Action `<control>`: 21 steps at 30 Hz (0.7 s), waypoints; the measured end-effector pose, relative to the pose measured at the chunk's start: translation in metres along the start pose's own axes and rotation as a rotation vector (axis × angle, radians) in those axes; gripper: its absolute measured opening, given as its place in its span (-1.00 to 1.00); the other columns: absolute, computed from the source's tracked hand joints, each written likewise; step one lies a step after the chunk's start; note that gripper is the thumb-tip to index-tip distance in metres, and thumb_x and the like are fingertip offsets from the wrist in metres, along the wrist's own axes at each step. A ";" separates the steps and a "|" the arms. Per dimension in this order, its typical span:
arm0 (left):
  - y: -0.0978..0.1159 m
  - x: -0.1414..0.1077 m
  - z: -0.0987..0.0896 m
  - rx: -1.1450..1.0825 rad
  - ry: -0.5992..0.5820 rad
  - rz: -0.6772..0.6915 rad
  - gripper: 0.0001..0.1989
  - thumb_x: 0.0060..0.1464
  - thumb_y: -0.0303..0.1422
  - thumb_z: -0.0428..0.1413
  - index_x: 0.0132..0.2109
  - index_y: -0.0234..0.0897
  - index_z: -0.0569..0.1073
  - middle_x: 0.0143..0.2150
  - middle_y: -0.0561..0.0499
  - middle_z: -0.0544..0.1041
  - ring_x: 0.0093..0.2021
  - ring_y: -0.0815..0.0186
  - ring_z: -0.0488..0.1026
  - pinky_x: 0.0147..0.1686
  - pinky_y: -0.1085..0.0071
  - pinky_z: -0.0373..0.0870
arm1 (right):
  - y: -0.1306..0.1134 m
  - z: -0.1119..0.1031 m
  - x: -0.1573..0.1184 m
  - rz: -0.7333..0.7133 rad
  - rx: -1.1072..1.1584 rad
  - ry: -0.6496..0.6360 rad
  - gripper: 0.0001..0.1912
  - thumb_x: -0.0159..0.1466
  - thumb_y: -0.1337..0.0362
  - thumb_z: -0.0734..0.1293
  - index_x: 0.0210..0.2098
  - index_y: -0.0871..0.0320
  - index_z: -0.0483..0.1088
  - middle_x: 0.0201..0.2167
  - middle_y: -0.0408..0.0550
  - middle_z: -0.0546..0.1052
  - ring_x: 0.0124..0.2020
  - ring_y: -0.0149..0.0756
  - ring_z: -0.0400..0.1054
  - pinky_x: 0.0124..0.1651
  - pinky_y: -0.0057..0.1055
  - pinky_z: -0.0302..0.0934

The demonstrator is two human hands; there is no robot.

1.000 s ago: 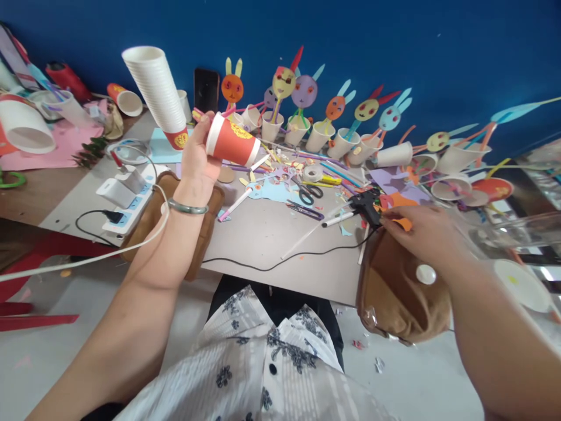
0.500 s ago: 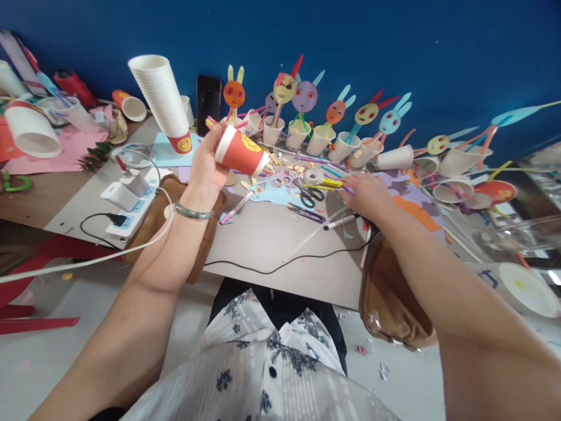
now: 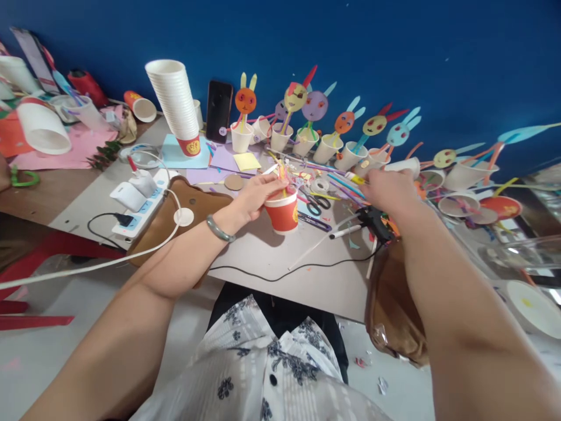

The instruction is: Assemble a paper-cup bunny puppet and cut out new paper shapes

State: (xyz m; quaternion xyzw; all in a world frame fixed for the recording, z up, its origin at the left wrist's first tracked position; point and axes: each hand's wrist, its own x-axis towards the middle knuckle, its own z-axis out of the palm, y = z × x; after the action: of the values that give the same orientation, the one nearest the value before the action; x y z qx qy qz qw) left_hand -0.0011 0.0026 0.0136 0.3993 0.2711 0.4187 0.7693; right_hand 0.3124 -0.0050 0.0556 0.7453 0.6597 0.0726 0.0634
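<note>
My left hand [image 3: 258, 199] is closed on a red paper cup [image 3: 283, 217], thumb and fingers at its rim. The cup is upright at the table's front half, with yellow and pink strips sticking up from it. My right hand [image 3: 388, 188] is closed at the right, at a short yellow-and-white tube [image 3: 354, 178] that pokes out past its fingers. Just below that hand lies a black corded tool [image 3: 376, 223], beside a white pen [image 3: 345, 231]. Black-handled scissors [image 3: 318, 204] and a purple cutter [image 3: 316, 221] rest behind the cup.
Rabbit-faced paper figures stand in white cups [image 3: 329, 148] along the blue wall. A tall cup stack [image 3: 172, 99] and a phone [image 3: 218, 111] stand left of them. A power strip [image 3: 142, 210], a brown pouch [image 3: 205, 204] and a black cable [image 3: 272, 279] lie nearer me.
My left hand has brought the red cup down and right, turning it from tilted to upright. My right hand has moved slightly right, and the black tool below it has come into view.
</note>
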 end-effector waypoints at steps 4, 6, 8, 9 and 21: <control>-0.005 -0.007 0.008 0.081 -0.028 -0.021 -0.76 0.01 -0.31 0.46 -0.37 -0.36 0.60 -0.40 -0.01 0.67 -0.40 0.38 0.58 -0.23 0.38 0.51 | -0.006 -0.021 -0.016 -0.109 0.671 0.034 -0.81 0.32 0.18 0.42 -0.19 0.19 0.48 -0.23 0.16 0.63 -0.20 -0.13 0.46 -0.05 -0.18 0.28; -0.007 -0.010 0.011 0.128 -0.039 -0.022 -0.77 0.04 -0.31 0.44 -0.38 -0.38 0.61 -0.41 -0.02 0.67 -0.41 0.39 0.57 -0.28 0.43 0.49 | -0.019 -0.028 -0.023 -0.260 1.039 -0.029 -0.70 0.29 0.03 0.46 -0.23 0.14 0.47 -0.32 0.02 0.60 -0.27 -0.22 0.43 -0.11 -0.27 0.30; -0.009 -0.013 0.013 0.167 -0.066 -0.023 -0.77 0.08 -0.30 0.42 -0.36 -0.39 0.63 -0.40 -0.04 0.68 -0.41 0.39 0.58 -0.31 0.45 0.47 | -0.036 -0.032 -0.029 -0.345 1.265 -0.025 -0.61 0.24 -0.07 0.50 -0.26 0.14 0.49 -0.39 -0.07 0.56 -0.31 -0.29 0.41 -0.15 -0.32 0.29; -0.010 -0.014 0.012 0.181 -0.082 -0.025 -0.78 0.09 -0.30 0.41 -0.35 -0.39 0.63 -0.39 -0.05 0.68 -0.40 0.37 0.59 -0.31 0.45 0.47 | -0.044 -0.033 -0.032 -0.361 1.339 0.000 -0.60 0.23 -0.08 0.51 -0.26 0.14 0.50 -0.42 -0.10 0.53 -0.35 -0.33 0.38 -0.19 -0.35 0.27; -0.010 -0.016 0.010 0.374 -0.083 -0.050 -0.80 0.16 -0.29 0.33 -0.30 -0.37 0.64 -0.35 -0.04 0.66 -0.35 0.40 0.54 -0.30 0.49 0.42 | -0.088 -0.011 -0.056 -0.271 1.491 0.377 -0.64 0.17 -0.08 0.57 -0.24 0.01 0.53 -0.27 -0.10 0.63 -0.31 -0.24 0.48 -0.21 -0.25 0.42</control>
State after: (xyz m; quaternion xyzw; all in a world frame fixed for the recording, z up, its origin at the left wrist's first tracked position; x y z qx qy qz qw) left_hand 0.0030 -0.0186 0.0120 0.5452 0.3219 0.3249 0.7025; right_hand 0.2183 -0.0498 0.0480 0.4789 0.6192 -0.2730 -0.5592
